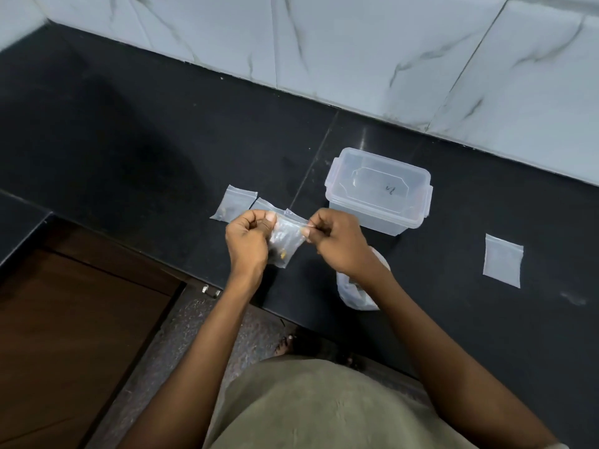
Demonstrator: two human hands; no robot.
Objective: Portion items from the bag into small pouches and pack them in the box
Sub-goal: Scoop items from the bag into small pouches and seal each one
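Above the black counter I hold a small clear zip pouch (286, 238) with a few small dark and yellowish items at its bottom. My left hand (248, 236) pinches its top left corner and my right hand (337, 243) pinches its top right corner. A clear plastic box (377, 189) with its lid on stands just behind my right hand. The white plastic bag (353, 291) lies under my right wrist, partly hidden. Behind my left hand lie a pouch (234, 204) with some items in it and another pouch (264, 205), mostly covered.
An empty flat pouch (503, 264) lies on the counter (129, 150) at the right. A marble-tiled wall (356, 43) runs along the back. The counter's front edge drops to a wooden cabinet (81, 335) and a speckled floor at the lower left.
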